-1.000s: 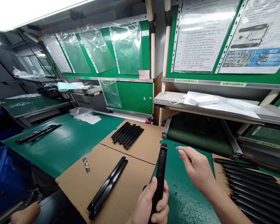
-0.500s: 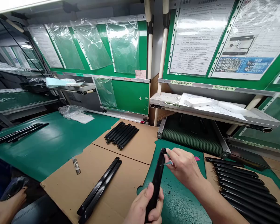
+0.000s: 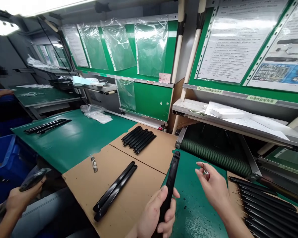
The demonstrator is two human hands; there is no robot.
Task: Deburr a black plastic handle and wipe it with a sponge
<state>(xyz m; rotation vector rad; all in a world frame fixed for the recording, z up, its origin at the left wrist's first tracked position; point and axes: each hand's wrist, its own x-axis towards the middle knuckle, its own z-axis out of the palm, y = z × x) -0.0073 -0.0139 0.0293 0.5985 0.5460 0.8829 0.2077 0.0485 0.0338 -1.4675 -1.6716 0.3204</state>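
My left hand (image 3: 161, 211) is wrapped round the lower part of a long black plastic bar (image 3: 173, 173), which stands tilted upward with its rounded end at the top. To the right of it, apart from the bar, my right hand (image 3: 212, 183) is closed on a small blade-like tool (image 3: 205, 171), mostly hidden by the fingers. Below the hands, dark scraps and pale shavings lie on the green mat (image 3: 196, 211). Two glossy black bars (image 3: 115, 191) rest side by side on cardboard (image 3: 131, 211) to the left.
Several black bars (image 3: 270, 201) lie in a row at the right, and a shorter group (image 3: 139, 138) sits at the back. A small tube (image 3: 94, 164) lies on the cardboard. A conveyor (image 3: 213, 148) runs under the shelf (image 3: 186, 107). At left, a co-worker's hand (image 3: 24, 198) holds a bagged dark object.
My right hand has moved away from the bar's upper end, to the right, with the small tool still in it. My left hand keeps holding the bar. The view has turned left.
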